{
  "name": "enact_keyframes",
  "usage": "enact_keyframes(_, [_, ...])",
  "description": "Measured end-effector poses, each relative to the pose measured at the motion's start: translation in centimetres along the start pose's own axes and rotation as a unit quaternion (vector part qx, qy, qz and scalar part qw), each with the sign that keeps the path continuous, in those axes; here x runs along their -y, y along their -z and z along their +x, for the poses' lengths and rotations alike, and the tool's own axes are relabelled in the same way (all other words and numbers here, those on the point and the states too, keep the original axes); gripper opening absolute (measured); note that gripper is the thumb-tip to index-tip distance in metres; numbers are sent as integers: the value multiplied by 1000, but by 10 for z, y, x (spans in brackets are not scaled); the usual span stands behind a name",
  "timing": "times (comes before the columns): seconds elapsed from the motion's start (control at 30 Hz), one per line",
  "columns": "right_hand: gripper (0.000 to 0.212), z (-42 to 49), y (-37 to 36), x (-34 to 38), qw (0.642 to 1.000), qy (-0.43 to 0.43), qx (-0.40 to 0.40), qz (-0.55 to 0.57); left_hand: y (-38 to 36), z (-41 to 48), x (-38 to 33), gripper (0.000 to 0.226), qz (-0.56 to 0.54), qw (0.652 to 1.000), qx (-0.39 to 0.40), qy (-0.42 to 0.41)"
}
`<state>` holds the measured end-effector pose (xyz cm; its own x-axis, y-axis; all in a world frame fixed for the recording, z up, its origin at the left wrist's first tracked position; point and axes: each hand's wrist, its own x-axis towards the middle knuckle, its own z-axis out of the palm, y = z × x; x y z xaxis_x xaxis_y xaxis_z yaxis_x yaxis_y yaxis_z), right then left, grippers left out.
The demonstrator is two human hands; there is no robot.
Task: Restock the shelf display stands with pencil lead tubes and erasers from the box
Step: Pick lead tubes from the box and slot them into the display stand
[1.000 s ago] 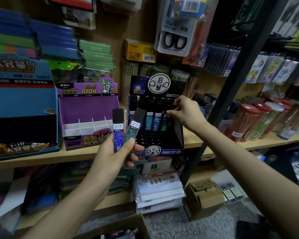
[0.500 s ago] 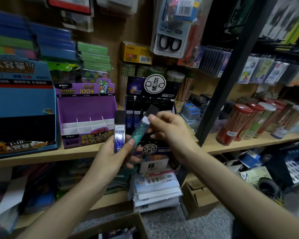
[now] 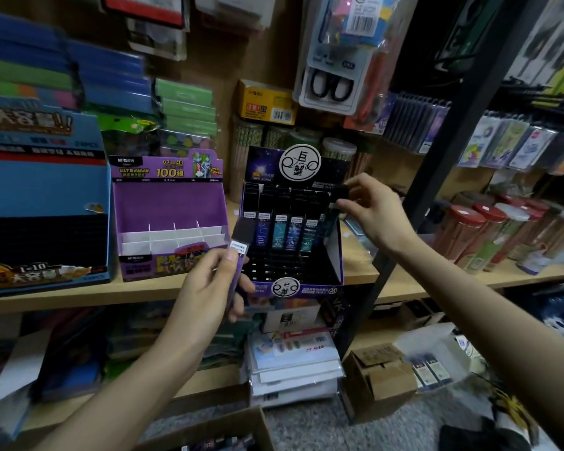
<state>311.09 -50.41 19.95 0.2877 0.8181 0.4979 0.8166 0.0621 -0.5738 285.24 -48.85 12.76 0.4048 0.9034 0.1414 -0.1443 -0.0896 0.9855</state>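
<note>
Your left hand (image 3: 209, 288) is at 7 o'clock from the black constellation display stand (image 3: 335, 255). Its fingers are curled round a purple pencil lead tube (image 3: 242, 231), with the thumb pressed flat on the front just under the white label. That tube stands nearly upright, black cap at 12 o'clock, in front of the stand's left corner.

Your right hand (image 3: 368, 209) is at 2 o'clock from the stand. Its thumb and forefinger pinch the capped top of a teal pencil lead tube (image 3: 329, 222), and the other fingers are bent loosely behind. This tube is at the right end of the row of lead tubes (image 3: 284, 229) standing in the stand's back slots, just beside the right wall. You cannot tell from here whether its foot is seated in a slot.

At 9 o'clock from the stand, on the same wooden shelf (image 3: 79, 296), is the purple Ultraman display stand (image 3: 170, 203) with white dividers. At 6 o'clock, at the bottom edge of the view, is the rim of an open cardboard box (image 3: 241, 424). Red-lidded pencil jars (image 3: 463, 232) stand at 3 o'clock.
</note>
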Motion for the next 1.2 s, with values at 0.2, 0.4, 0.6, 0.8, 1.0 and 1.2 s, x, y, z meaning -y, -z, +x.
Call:
enact_keyframes(0.2, [14,2,-11,-16,999,10,47,-6,3,3,1,26,17,1000,-26,-3])
enact_keyframes(0.4, [23,6,-8,-18,996,0,83,34,0,4,1,26,17,999,-26,-7])
enact_keyframes(0.6, [20,5,-14,-20,989,31,58,-130,2,6,4,28,20,999,-25,-6])
enact_keyframes(0.8, [28,5,-15,-15,977,-12,100,-187,4,8,3,27,11,1000,-22,-13])
enact_keyframes(1.0, [20,-24,-16,31,999,7,-13,-51,3,6,-3,29,-6,998,-4,-55])
enact_keyframes(1.2, [12,-65,-71,90,937,-67,94,331,-3,3,-4,23,-23,998,21,-62])
